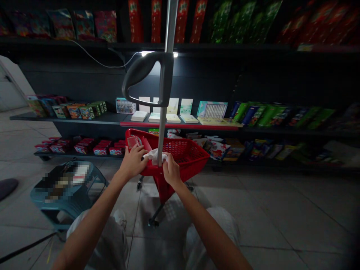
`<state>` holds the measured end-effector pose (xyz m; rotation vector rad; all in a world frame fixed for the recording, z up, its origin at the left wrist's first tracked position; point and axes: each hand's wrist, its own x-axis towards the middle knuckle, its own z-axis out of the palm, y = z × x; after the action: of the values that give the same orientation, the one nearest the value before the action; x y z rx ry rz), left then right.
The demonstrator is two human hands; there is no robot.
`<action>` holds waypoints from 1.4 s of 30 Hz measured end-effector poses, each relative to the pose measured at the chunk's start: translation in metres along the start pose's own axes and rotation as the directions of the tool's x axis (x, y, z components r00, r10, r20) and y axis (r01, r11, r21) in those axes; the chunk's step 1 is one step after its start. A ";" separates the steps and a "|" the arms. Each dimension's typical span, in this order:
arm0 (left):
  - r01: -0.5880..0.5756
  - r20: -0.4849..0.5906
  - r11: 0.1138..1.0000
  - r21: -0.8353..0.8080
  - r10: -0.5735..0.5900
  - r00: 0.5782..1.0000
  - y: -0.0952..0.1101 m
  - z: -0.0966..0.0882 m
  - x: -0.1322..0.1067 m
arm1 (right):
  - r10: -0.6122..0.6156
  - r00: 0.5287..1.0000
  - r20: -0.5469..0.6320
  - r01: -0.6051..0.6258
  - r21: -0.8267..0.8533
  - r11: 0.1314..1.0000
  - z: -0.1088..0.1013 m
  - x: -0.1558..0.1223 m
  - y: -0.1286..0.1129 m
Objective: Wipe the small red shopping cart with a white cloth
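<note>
A red plastic shopping cart on casters stands in front of me, with a metal pole rising from its near side. A crumpled white cloth lies on the cart's near rim by the foot of the pole. My left hand is left of the pole, bent over the rim with its thumb side gripping the cloth. To the right of the pole, my right hand pinches the cloth's other end. The fingertips of both are partly hidden. A grey loop handle is fixed higher on the pole.
Behind the cart, dark shelves hold boxed sets, green packets, snack bags and red packs. Bottles line the top shelf. A blue-grey stool with blurred items stands at the left, near my legs.
</note>
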<state>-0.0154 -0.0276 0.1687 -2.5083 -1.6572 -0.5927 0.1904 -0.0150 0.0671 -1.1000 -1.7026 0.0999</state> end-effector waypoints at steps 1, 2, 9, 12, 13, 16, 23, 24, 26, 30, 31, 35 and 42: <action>-0.042 -0.018 0.999 0.012 0.043 0.999 0.008 0.001 -0.006 | -0.002 1.000 0.000 0.002 -0.001 1.000 0.001 0.000 0.000; -0.072 -0.027 0.997 0.041 0.073 0.997 0.015 0.001 -0.010 | 0.000 1.000 0.001 0.000 -0.003 1.000 0.002 0.001 0.000; -0.131 -0.041 0.980 0.148 0.139 0.990 0.013 0.005 -0.004 | 0.109 0.994 -0.015 -0.108 0.060 0.992 0.013 0.009 -0.006; -0.148 -0.059 0.978 0.144 0.158 0.986 -0.001 0.006 0.001 | 0.185 0.982 -0.042 -0.171 0.228 0.959 0.016 0.015 -0.013; -0.149 -0.069 0.978 0.145 0.160 0.985 -0.005 0.007 0.003 | 0.200 0.979 -0.047 -0.178 0.298 0.938 0.016 0.018 -0.018; -0.120 -0.098 0.981 0.150 0.136 0.986 -0.017 0.011 0.008 | 0.157 0.987 -0.026 -0.128 0.455 0.881 0.015 0.030 -0.036; -0.020 -0.158 0.989 0.144 0.043 0.986 -0.030 0.021 0.024 | -0.049 0.993 -0.111 0.099 0.500 0.860 0.009 0.089 -0.062; -0.013 -0.166 0.990 0.144 0.037 0.985 -0.031 0.021 0.026 | -0.072 0.989 -0.132 0.128 0.491 0.862 0.006 0.099 -0.065; -0.003 -0.166 0.991 0.136 0.025 0.986 -0.034 0.023 0.031 | -0.119 0.978 -0.171 0.187 0.467 0.864 0.001 0.115 -0.071; -0.021 -0.149 0.995 0.098 0.035 0.988 -0.040 0.028 0.041 | -0.160 0.968 -0.191 0.222 0.372 0.901 0.006 0.128 -0.069; -0.028 -0.154 0.995 0.093 0.042 0.987 -0.042 0.030 0.044 | -0.151 0.973 -0.175 0.205 0.345 0.916 0.011 0.125 -0.063; -0.053 -0.167 0.994 0.095 0.069 0.984 -0.050 0.036 0.054 | -0.066 0.995 -0.071 0.082 0.257 0.963 0.040 0.087 -0.030; -0.095 -0.173 0.993 0.068 0.105 0.979 -0.051 0.035 0.060 | -0.042 0.997 -0.063 0.058 0.276 0.959 0.046 0.059 -0.013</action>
<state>-0.0316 0.0552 0.1505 -2.4027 -1.4562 -0.7210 0.1450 0.0384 0.0968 -0.8426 -1.6081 0.2652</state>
